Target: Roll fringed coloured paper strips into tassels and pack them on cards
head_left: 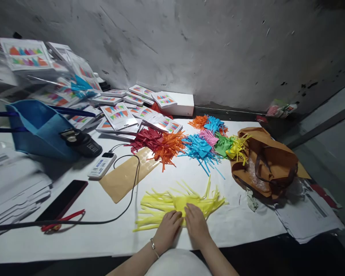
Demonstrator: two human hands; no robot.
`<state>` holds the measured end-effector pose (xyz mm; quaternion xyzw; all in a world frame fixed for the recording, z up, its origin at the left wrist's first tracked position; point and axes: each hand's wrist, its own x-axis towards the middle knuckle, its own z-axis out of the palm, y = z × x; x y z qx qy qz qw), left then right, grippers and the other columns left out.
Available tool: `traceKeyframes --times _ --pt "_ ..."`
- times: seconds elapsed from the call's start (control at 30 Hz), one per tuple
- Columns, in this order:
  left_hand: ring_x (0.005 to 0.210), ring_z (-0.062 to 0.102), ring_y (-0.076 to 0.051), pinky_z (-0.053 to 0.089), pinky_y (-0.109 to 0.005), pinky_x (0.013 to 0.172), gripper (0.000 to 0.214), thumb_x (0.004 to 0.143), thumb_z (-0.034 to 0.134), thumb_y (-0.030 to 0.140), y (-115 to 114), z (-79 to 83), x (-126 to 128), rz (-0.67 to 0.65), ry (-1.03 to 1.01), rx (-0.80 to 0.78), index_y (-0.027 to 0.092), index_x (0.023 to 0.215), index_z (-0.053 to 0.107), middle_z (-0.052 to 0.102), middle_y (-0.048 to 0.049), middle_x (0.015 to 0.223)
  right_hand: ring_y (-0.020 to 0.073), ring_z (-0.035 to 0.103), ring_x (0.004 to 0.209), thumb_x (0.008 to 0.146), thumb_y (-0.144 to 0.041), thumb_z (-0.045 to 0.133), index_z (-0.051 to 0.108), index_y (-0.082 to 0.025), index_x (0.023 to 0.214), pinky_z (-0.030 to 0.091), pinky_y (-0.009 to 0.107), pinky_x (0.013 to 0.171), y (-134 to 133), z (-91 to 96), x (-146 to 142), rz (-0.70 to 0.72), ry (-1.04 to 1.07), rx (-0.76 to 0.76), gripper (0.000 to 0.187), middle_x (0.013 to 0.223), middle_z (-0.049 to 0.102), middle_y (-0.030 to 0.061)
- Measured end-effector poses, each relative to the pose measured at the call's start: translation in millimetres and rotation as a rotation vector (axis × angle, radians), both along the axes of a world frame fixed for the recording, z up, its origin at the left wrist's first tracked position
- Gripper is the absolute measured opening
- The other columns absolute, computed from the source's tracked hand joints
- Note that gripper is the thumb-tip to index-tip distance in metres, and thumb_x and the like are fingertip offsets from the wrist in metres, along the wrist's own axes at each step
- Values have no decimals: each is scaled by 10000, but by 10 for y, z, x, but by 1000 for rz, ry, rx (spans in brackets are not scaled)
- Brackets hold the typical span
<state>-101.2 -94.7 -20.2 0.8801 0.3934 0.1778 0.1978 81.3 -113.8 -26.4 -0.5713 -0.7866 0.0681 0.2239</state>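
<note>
A pile of yellow fringed paper strips (172, 205) lies on the white sheet near the front edge. My left hand (167, 230) and my right hand (196, 224) rest side by side on its near edge. Both sets of fingers lie pressed flat on the yellow paper, slightly curled at the tips. A thin bracelet circles my left wrist. Behind, further bundles of fringed paper lie in a row: red (145, 138), orange (168, 147), blue (199, 147), pink (208, 136), green (222, 145) and yellow (238, 145).
A brown bag (266, 163) sits at right beside loose papers (307, 214). Several printed packets (119, 115) are stacked at the back. A blue bag (40, 128), a phone (64, 199), a tan card (126, 174), a black cable (132, 191) and red-handled scissors (61, 221) lie at left.
</note>
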Motion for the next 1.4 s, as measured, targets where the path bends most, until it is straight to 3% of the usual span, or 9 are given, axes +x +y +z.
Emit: traceKeyframes --times 0.13,0.3,0.4,0.47,0.6,0.67,0.93,1.27,1.4 --pt "1071 506 -267 421 -440 914 250 866 502 131 6 -1 21 -10 57 29 203 1076 618 626 -93 1164 241 426 1299 912 -298 506 512 -216 1317 350 444 1065 331 -110 -95 21 -52 -161 413 1393 497 88" --pt "1072 507 -267 419 -446 915 296 854 501 102 15 10 -1 -19 66 15 212 1110 599 621 -90 1187 336 403 1300 951 -436 370 546 -143 1275 337 572 1004 353 -260 809 -496 -58 9 471 1363 495 197" --pt "1072 511 -266 424 -451 916 296 852 503 113 10 17 -3 -13 44 2 221 1111 599 622 -88 1187 361 359 1318 972 -417 291 529 -28 1249 341 594 991 147 -178 1239 -656 -36 106 533 1344 463 286" --pt "1066 519 -259 432 -443 909 291 857 507 127 14 28 2 -12 23 -13 234 1112 599 624 -81 1182 309 378 1313 974 -321 327 497 -48 1282 367 534 1013 -3 -74 1233 -529 -10 132 445 1341 480 249" --pt "1056 527 -247 442 -432 901 259 878 506 150 34 56 16 11 -3 -39 252 1092 611 633 -64 1166 223 471 1237 911 -159 441 531 -183 1258 387 444 1042 -184 88 700 125 16 55 359 1257 587 114" --pt "1058 529 -241 443 -426 904 243 884 509 156 42 66 20 27 -13 -55 259 1073 620 638 -53 1159 234 496 1198 887 -145 484 577 -197 1182 388 458 1033 -202 105 434 216 41 -16 314 1213 610 97" --pt "1028 554 -233 450 -407 879 222 884 494 141 42 64 37 61 -58 -91 251 1004 645 658 -56 1122 187 570 884 910 -111 483 609 -190 889 442 362 846 -131 13 308 44 67 -103 150 905 634 49" --pt "903 608 -223 399 -363 820 215 923 438 180 172 188 136 201 125 -245 213 968 645 711 -58 948 198 529 1047 872 -95 536 622 -210 844 211 433 1053 -1 239 361 -13 -92 -227 147 986 638 36" --pt "769 635 -226 372 -347 749 282 939 392 226 309 245 222 277 215 -280 200 840 655 711 -60 781 202 558 952 910 -196 518 648 -207 821 280 393 952 180 291 401 -90 -134 -313 159 916 665 40"
